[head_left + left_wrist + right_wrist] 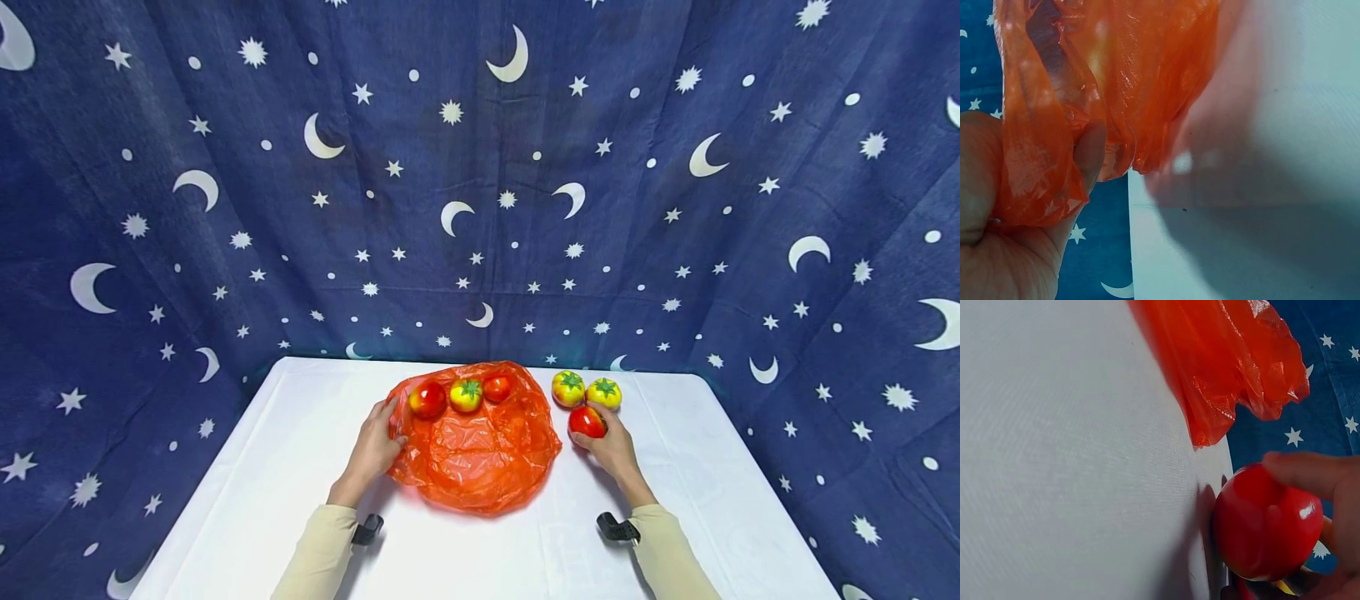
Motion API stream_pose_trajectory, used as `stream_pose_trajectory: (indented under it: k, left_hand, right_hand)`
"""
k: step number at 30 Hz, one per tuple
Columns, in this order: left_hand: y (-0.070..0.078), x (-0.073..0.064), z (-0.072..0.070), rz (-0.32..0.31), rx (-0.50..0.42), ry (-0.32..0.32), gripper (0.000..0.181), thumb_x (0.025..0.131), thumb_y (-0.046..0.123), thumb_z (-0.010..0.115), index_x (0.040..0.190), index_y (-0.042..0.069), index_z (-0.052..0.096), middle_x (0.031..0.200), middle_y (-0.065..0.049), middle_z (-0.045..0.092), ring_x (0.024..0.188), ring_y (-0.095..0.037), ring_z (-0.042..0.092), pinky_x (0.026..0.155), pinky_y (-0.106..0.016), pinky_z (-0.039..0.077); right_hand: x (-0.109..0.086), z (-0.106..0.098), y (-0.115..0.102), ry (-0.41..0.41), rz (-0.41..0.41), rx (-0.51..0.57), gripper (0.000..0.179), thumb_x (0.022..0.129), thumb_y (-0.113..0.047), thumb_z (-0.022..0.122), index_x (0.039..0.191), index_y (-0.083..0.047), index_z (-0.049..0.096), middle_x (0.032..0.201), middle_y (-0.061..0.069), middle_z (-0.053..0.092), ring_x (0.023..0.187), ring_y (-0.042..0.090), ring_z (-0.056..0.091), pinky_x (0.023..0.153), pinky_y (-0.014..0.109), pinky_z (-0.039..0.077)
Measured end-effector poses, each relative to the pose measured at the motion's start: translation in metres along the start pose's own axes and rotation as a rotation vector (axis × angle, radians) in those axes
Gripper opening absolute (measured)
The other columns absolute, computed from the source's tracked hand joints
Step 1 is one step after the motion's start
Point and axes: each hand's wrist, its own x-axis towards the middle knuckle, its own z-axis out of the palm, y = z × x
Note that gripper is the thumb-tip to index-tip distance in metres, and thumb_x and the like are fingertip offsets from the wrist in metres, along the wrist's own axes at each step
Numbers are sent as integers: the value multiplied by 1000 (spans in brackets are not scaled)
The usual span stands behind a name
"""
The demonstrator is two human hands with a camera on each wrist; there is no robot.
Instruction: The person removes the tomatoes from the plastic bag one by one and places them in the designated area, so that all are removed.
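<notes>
A thin translucent orange-red plastic bag [480, 479] lies spread on the white table. My left hand [377, 443] pinches its left edge; in the left wrist view the film bunches between thumb and fingers. Along the far side of the bag sit a red-and-yellow fruit [427, 400], a yellow fruit with a green leafy top [467, 396] and a smaller red fruit [497, 387]. Right of the bag, my right hand [611, 442] grips a glossy round red fruit [1266, 525], thumb on its near side and fingers around the far side.
Just beyond the right hand stand two yellow fruits with green tops, one on the left [567, 388] and one on the right [604, 392]. The white-clothed table [255, 467] ends at a dark blue curtain [420, 275] printed with moons and stars.
</notes>
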Motion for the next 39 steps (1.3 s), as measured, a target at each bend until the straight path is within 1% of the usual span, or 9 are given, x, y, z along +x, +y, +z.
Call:
stream_pose_trajectory:
  k: [4, 8, 10, 12, 15, 18, 26, 31, 39]
  left_hand:
    - [0, -1, 0, 11, -8, 8, 75, 78, -4, 74, 146, -4, 41, 145, -22, 45, 132, -44, 48, 110, -55, 41]
    - [-1, -1, 0, 18, -9, 8, 76, 78, -4, 73, 146, -4, 40, 145, -22, 45, 132, -44, 48, 110, -55, 40]
    - [-1, -1, 0, 18, -8, 8, 76, 78, -5, 73, 146, -5, 41, 144, -23, 45, 132, -45, 47, 110, -55, 40]
    - [-1, -1, 0, 10, -9, 3, 76, 78, -4, 73, 146, -4, 40, 145, -22, 44, 133, -44, 47, 111, -55, 39]
    - [-1, -1, 0, 2, -17, 1, 76, 78, -4, 73, 146, -3, 41, 145, -22, 45, 134, -44, 46, 112, -55, 39]
    - [-1, -1, 0, -6, -22, -3, 76, 78, -4, 74, 147, -2, 40, 145, -21, 44, 134, -43, 46, 111, -54, 39]
    - [-1, -1, 0, -8, -16, 2, 77, 78, -4, 74, 147, -2, 40, 145, -22, 44, 133, -43, 47, 110, -54, 40]
    - [-1, -1, 1, 0, -14, 6, 77, 78, -4, 74, 147, -3, 40, 144, -22, 44, 133, -43, 47, 110, -54, 40]
    - [-3, 0, 1, 11, -23, 10, 77, 77, -4, 74, 146, -4, 40, 144, -22, 45, 132, -43, 48, 112, -54, 39]
  right_hand:
    - [-2, 1, -1, -12, -7, -15, 61, 89, -26, 70, 145, -14, 47, 147, 24, 45, 132, 45, 46, 109, 62, 39]
    - [-3, 0, -5, -32, -8, 8, 48, 98, -28, 55, 144, -15, 48, 150, 21, 43, 140, 42, 39, 116, 60, 30]
    - [-3, 0, -6, -43, -9, 21, 45, 101, -26, 49, 145, -15, 48, 152, 20, 42, 144, 40, 34, 119, 59, 24]
    - [-3, 0, -7, -46, -6, 31, 44, 102, -25, 46, 145, -14, 47, 153, 19, 41, 145, 39, 32, 121, 58, 21]
    - [-3, 1, -6, -44, 7, 31, 48, 101, -26, 49, 147, -13, 44, 153, 21, 40, 144, 42, 33, 120, 59, 22]
    - [-3, 3, -4, -37, 29, 26, 53, 98, -28, 55, 147, -13, 42, 150, 23, 42, 141, 44, 37, 118, 60, 26]
    - [-5, 6, -3, -23, 25, 10, 59, 90, -33, 66, 141, -9, 48, 144, 25, 49, 133, 43, 46, 112, 60, 36]
    - [-4, 7, -4, -12, 28, 21, 62, 86, -29, 73, 139, -8, 50, 141, 25, 52, 127, 42, 51, 110, 56, 41]
    - [3, 11, -4, -7, 32, 8, 66, 82, -25, 77, 140, -8, 49, 142, 28, 50, 129, 46, 48, 111, 60, 38]
